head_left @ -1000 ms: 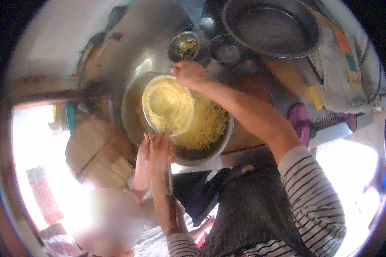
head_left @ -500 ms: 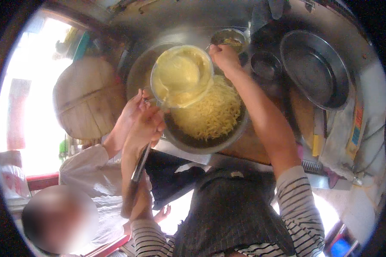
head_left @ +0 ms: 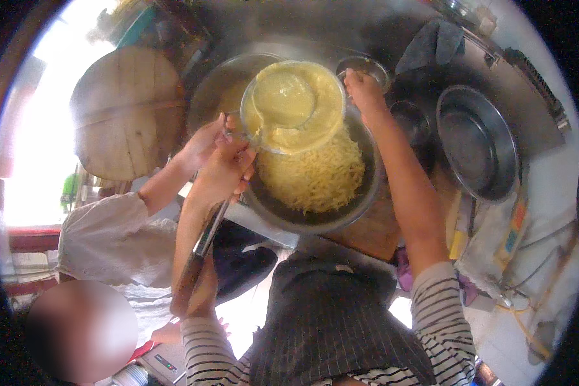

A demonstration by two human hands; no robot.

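Head cam, remote feed: wearer's L hand [head_left: 220, 172] is clamped round a long metal handle [head_left: 204, 243]; R hand [head_left: 366, 94] pinches the rim of a bowl [head_left: 333, 101] coated w/ yellow batter [head_left: 284, 98], held above a lrg metal basin [head_left: 291, 219] of yellow strips [head_left: 321, 180]. I can't tell from here if handle & bowl are joined. Co-worker's hand [head_left: 206, 139] is just beside wearer's L; round wooden board [head_left: 128, 119] at far L, dark oval tub [head_left: 475, 138] at R.

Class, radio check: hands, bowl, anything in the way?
Left hand gripping long handle. Right hand at bowl's rim. Bowl above basin of yellow strips. Another person's hand close beside left hand.
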